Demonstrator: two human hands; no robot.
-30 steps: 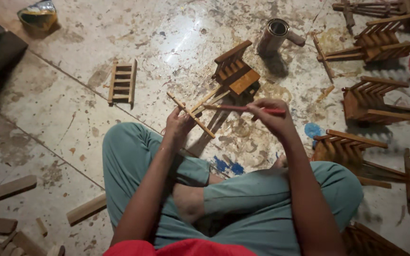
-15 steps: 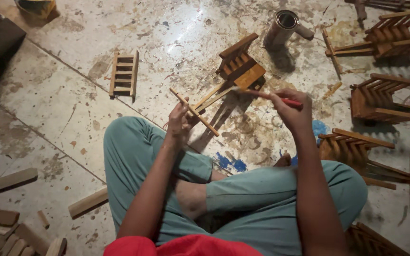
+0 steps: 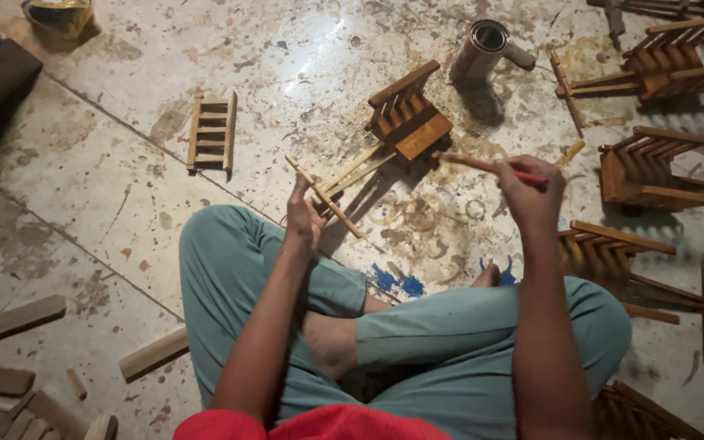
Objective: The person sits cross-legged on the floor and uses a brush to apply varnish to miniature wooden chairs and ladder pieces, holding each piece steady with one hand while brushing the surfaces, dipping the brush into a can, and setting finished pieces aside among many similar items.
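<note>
- We find a small wooden chair held off the floor in front of a person seated cross-legged in teal trousers.
- Its long axis runs on a diagonal: the slatted seat and back point up and to the right in the view, and the long legs trail down and to the left toward the left hand.
- One thin stick of the chair crosses the others, slanting from upper left to lower right past the left fingers.
- We see the left hand closed in a pinch on the leg ends. The forearm rises from the lap and the wrist is bent back, with the fingers upward.
- The right hand is closed around a red-handled brush. The brush lies nearly level, its tip pointing left and ending just beside the chair's seat; we cannot tell whether it touches.
- The right forearm rises steeply from the right knee, the back of the hand toward the camera.
- A metal tin lies tilted on the floor beyond the chair, its open mouth facing up and to the right.
- A small wooden ladder piece lies flat to the left, well apart from the hands.
- Further wooden chairs stand and lie along the right side.
- Blue paint spots mark the floor near the person's shin.
</note>
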